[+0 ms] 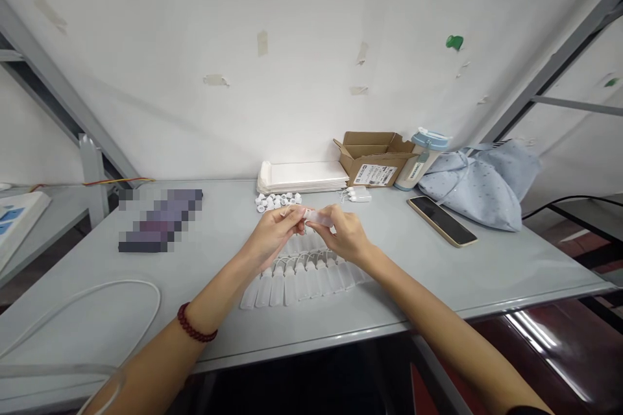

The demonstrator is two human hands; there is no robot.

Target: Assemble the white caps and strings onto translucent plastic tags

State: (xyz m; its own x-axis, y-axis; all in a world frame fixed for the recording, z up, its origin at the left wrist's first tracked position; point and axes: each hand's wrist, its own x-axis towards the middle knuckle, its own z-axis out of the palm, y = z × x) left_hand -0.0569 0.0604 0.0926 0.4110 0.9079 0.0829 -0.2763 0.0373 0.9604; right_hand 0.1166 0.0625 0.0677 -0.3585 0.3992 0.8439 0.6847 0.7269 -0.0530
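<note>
A small translucent plastic bottle [321, 218] is held sideways above the desk, between both hands. My right hand [349, 233] grips its body with thumb and fingers. My left hand [278, 231] is closed around its white neck end, which the fingertips partly hide; whether a separate cap sits there I cannot tell. Below the hands lies a row of similar bottles [277, 288] with thin white loops at their necks, and behind it a second row [299, 245], partly covered by the hands. Just beyond my left hand is a pile of small white caps [278, 200].
Along the wall stand a stack of white flat packs [306, 174], an open cardboard box [374, 172] and a blue-lidded tumbler [421, 162]. Small white looped pieces [359, 194] lie before the box. A phone [442, 220] and blue cloth bag [474, 185] are right; a white cable [154, 305] curves left.
</note>
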